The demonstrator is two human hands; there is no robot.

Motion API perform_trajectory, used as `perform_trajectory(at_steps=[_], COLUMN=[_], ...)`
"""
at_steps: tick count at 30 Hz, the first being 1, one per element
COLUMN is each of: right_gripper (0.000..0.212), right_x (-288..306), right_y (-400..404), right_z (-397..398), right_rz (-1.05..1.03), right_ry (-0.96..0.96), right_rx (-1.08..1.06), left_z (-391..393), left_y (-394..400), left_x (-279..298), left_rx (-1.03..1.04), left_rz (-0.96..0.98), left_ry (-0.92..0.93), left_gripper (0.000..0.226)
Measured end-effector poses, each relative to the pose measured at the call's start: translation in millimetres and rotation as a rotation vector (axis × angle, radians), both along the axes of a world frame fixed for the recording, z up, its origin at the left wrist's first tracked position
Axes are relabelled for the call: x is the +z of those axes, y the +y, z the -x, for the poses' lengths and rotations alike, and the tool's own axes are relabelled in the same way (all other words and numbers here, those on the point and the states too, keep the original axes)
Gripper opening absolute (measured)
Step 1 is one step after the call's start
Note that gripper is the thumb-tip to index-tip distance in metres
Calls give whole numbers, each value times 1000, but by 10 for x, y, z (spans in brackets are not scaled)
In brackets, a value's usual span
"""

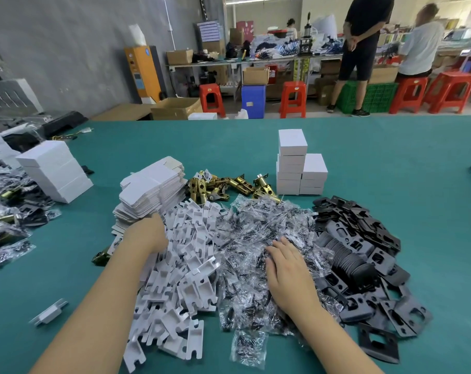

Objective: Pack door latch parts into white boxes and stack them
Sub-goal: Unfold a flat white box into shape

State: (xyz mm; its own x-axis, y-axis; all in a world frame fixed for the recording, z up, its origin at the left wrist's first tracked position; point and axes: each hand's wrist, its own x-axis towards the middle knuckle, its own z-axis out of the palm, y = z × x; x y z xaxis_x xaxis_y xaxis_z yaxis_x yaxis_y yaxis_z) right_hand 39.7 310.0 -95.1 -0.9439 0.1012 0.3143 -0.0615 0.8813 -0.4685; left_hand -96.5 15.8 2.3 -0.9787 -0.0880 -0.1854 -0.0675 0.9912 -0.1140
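Green table (67,265) | left hand (148,233) fingers buried at flat cartons (150,190), grip unseen | right hand (288,268) flat, released, on screw bags (255,233) | inserts (191,265) between hands.

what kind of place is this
Most likely a small factory's packing area. A green table holds bulk piles of brass door latches, bagged screws and black strike plates, beside finished white boxes. Behind, workbenches are crowded with cartons and goods.

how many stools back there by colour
red stools: 4
blue stool: 1
total: 5
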Motion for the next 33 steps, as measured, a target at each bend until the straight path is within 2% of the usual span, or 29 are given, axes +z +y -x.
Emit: perform_trajectory(at_steps=[6,10,13,16,19,22,24,26,28,31,33], right_gripper=[44,45,46,42,33,23,25,26,38,52,58], right_x=[2,15,27,46,142,285,376,486,610,657,588], right_y=[-5,-9,-4,5,47,124,176,235,334,582,701], right_z=[2,-3,-4,-4,14,46,65,87,133,150,80], right_rz=[-4,-7,-3,79,287,477,627,776,1050,1622,1771], right_ry=[-6,-21,-36,-39,-68,-96,-89,-65,-112,-365,-492], right_rx=[2,0,5,11,1,-18,-30,-54,-69,109,205], left_z=[-39,-71,-138,-279,-411,-494,-537,-585,-631,-637,-657], left_y=[228,366,515,735,988,1235,1397,1555,1696,1814,1882], left_x=[-19,83,295,493,592,545,439,300,166,-38,-131], left_rx=[32,45,-124,-397,-497,-457,-399,-345,-266,-127,-94], left_rz=[107,58,-136,-511,-869,-1010,-1132,-1354,-1587,-1660,-1762], left_ry=[172,292,480,680,786,901,907,827,638,486,379], left_gripper=[30,64,43,42,46,48,52,58,56,38,37])
